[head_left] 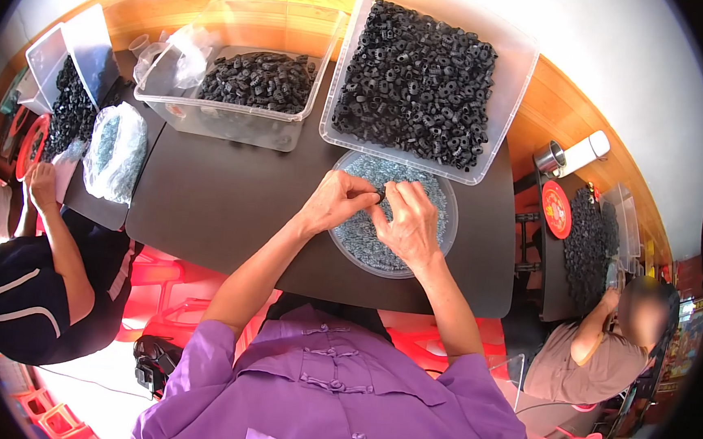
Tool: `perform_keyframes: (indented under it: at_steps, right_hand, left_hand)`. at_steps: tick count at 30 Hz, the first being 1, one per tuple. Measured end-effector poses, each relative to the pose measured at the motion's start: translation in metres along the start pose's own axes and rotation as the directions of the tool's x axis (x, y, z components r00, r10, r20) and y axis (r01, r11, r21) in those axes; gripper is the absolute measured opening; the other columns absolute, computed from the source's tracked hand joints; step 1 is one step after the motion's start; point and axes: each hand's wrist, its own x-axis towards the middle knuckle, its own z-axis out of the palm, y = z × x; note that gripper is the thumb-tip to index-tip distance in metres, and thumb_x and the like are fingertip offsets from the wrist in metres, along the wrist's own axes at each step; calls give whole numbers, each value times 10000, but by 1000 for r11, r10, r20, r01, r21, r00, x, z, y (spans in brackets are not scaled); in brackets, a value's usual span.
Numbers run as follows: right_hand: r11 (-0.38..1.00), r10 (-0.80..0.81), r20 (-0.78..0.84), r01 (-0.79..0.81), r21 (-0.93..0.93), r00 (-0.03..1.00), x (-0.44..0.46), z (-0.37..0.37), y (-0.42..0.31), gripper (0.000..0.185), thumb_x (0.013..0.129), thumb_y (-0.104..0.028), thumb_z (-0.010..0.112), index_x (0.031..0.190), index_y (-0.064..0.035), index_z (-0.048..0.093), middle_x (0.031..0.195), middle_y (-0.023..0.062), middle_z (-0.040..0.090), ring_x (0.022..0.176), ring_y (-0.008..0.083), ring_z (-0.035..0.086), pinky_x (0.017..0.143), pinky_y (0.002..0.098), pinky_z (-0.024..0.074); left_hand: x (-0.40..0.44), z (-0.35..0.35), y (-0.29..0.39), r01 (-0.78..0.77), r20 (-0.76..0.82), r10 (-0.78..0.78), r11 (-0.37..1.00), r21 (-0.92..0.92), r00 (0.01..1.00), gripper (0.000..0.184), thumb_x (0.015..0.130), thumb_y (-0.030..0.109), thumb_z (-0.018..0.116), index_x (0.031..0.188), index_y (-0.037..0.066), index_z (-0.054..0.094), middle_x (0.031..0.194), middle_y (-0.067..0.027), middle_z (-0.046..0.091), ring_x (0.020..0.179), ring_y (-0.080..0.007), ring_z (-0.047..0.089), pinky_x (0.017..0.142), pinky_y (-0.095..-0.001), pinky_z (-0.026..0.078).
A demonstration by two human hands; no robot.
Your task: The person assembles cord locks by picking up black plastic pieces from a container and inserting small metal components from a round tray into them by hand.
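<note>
Small black part at the fingertips of both hands, above the round tub of bluish pieces. By the look, light and stiff, probably moulded plastic; likely tough rather than fragile, perhaps slick on smooth faces. Best taken by opposite edges, thumb against forefinger, with light pressure; easily lost among the loose pieces if dropped.

Left hand: thumb and forefinger pressed together on the part, with other fingers folded in. Right hand: thumb and forefinger close against the part's other side, with other fingers bent; cannot tell whether pinching it or a second, hidden piece.

Forearms extended forward and angled inward from purple sleeves, backs of hands upward. Just beyond the tub, a large bin of loose black parts, near edge over the tub's rim
</note>
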Motion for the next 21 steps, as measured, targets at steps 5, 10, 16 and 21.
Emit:
perform_keyframes:
  at_steps: [5, 10, 16, 21]
  right_hand:
    - [999, -32, -2, 32, 20, 999, -4, 3, -1, 269, 681, -107, 741, 867, 11, 588, 752, 76, 539, 690, 244, 560, 542, 338, 504]
    - [998, 35, -100, -30, 47, 994, -8, 13, -2, 316, 693, -100, 737, 945, 30, 597, 792, 99, 567, 722, 260, 588, 571, 357, 509]
    - [968, 229, -96, -216, 129, 969, -4, -13, -9, 528, 714, -175, 772, 1177, -23, 571, 835, 97, 590, 750, 273, 596, 625, 370, 499]
    - [937, 333, -131, -312, 154, 934, -28, -21, 12, 221, 750, -74, 737, 947, -1, 667, 760, 105, 613, 679, 230, 629, 606, 320, 489]
  left_hand:
    - [1, 1, -3, -2, 17, 2, 1000, -22, 1000, 203, 820, 158, 621, 789, -34, 678, 606, -85, 632, 527, -79, 508, 517, -283, 418]
    - [1, 3, -6, 9, -10, -10, 992, -123, 1000, 210, 833, 150, 625, 821, -53, 676, 617, -58, 636, 552, -64, 512, 515, -257, 433]
    - [-2, -9, 14, -149, -305, 100, 979, -141, 947, 145, 822, 89, 666, 874, -46, 682, 680, -13, 629, 610, -35, 502, 522, -228, 424]
    - [-3, -87, 81, -250, -655, 317, 948, 196, 686, 127, 788, 82, 719, 871, -13, 703, 726, -15, 647, 634, -43, 534, 566, -206, 449]
